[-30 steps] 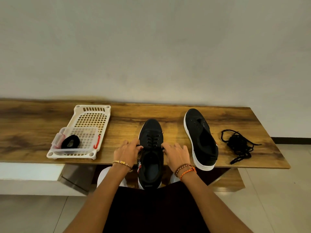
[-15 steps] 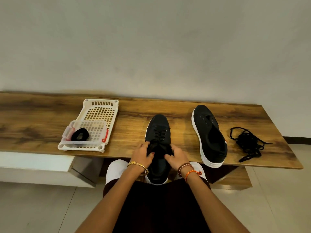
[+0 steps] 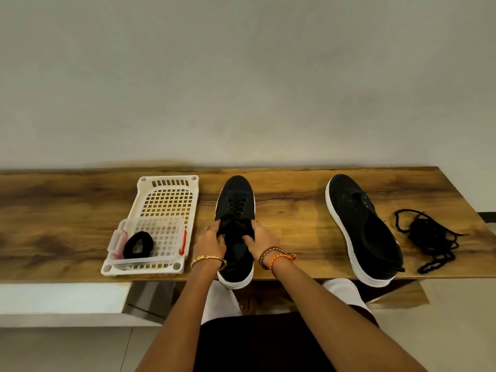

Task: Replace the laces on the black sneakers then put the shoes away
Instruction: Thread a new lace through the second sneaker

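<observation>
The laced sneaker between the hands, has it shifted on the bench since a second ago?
Yes. The laced sneaker has slid farther onto the wooden bench, away from the near edge, and closer to the white basket.

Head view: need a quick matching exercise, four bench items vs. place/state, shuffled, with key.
Items:
1. laced sneaker
2. unlaced sneaker
3. loose lace pile
4. coiled lace

States:
A. in the clear box inside the white tray
B. far right on the bench, tangled
C. gripped by left hand and right hand
D. eyelets bare, untouched, heel over the bench edge

Pairs: 1-C, 2-D, 3-B, 4-A
</observation>
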